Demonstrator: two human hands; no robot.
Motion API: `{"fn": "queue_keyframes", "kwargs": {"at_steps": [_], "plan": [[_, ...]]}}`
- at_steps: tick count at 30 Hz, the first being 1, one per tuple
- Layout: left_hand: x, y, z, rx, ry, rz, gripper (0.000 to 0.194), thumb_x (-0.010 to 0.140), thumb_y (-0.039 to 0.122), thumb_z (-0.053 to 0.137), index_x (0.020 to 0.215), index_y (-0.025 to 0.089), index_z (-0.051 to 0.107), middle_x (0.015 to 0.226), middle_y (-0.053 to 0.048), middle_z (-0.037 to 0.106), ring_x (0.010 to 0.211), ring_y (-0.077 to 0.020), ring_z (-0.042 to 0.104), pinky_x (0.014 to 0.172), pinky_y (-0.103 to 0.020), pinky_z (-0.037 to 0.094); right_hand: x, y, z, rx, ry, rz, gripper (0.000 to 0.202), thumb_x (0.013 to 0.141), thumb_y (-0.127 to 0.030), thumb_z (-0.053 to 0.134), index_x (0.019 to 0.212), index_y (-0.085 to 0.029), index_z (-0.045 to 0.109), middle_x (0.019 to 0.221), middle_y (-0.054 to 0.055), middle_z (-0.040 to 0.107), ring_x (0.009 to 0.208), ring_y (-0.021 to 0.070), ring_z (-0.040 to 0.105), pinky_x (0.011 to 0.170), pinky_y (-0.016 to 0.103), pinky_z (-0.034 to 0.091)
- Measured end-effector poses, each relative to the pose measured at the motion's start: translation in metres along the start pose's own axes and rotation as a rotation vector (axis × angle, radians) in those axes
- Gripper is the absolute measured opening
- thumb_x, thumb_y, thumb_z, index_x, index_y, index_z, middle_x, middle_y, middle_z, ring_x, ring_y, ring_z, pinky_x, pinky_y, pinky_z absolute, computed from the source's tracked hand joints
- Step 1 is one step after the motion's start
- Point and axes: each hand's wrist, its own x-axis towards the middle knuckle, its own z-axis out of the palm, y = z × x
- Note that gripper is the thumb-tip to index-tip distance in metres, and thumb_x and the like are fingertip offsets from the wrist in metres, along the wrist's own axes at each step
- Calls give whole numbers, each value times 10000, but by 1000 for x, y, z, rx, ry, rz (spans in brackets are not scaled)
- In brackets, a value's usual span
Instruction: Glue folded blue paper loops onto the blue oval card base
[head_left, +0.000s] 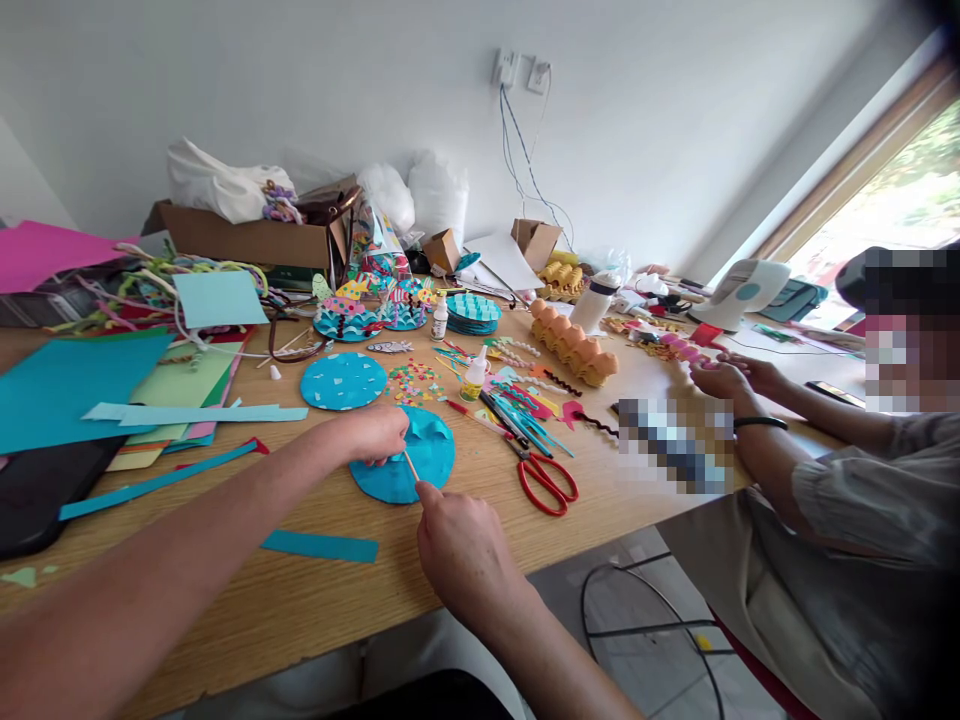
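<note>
My disc [433,468] is round, bright blue, wavy towards its far side. My right hand [459,540] pinches a pale stick [411,467]; I can't tell what my curled left hand [379,434] grips.

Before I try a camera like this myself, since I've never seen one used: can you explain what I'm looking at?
No machine here: one camera, worn on a person's head, looks forward and down at their bare hands. The right hand holds a thin, pale stick over a round, bright-blue disc. The left hand is over the disc's upper left; its grip is unclear. On the wooden table also lie a blue disc with pale scraps, red-handled scissors and a bumpy orange egg carton. Another person's hands are at the right.
</note>
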Motion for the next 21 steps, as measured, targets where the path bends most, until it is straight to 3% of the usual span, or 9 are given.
{"fn": "queue_keyframes", "kwargs": {"at_steps": [12, 21], "plan": [[0, 0, 4, 4, 17, 24, 174, 709, 107, 428, 789, 187, 561, 454, 55, 496, 409, -122, 499, 399, -185, 363, -1, -2, -4, -4, -33, -7, 268, 810, -93, 417, 990, -171, 599, 738, 93, 696, 653, 219, 676, 511, 249, 407], [-2, 1, 5, 93, 128, 94, 140, 727, 112, 464, 696, 186, 579, 461, 46, 514, 472, -116, 515, 434, -193, 307, 4, -11, -9, 16, -136, 16, 287, 812, -69, 412, 1011, -133, 609, 779, 132, 702, 725, 252, 690, 544, 270, 456]]}}
